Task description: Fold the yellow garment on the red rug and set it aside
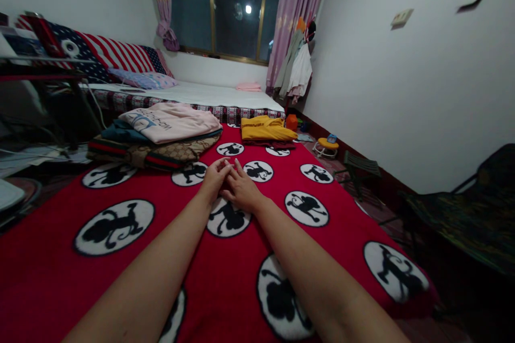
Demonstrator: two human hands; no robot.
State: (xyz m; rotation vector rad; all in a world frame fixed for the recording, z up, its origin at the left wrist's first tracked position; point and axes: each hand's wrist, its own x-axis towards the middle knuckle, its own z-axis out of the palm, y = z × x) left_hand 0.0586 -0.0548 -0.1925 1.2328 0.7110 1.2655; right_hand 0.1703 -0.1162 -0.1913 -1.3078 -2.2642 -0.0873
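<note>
Both arms reach forward over a red blanket (161,249) printed with black monkey figures in white circles. My left hand (214,178) and my right hand (242,188) meet at the middle of it, their fingers touching and partly overlapping. The fingers are loosely stretched out, and I see no object in either hand. Left of them lies a stack of folded clothes: a pale pink top (171,122) with dark lettering over a teal garment (120,131) and a brown patterned one (177,153) with green and red stripes. Beyond my right hand sits a folded yellow garment (265,128) on a dark red one.
A bed (201,92) with striped cushions stands under the window. At the left is a table (48,72) bearing a red flask (45,35). Along the right are a small yellow stool (328,143), a folding stool (361,163) and a dark patterned chair (462,209).
</note>
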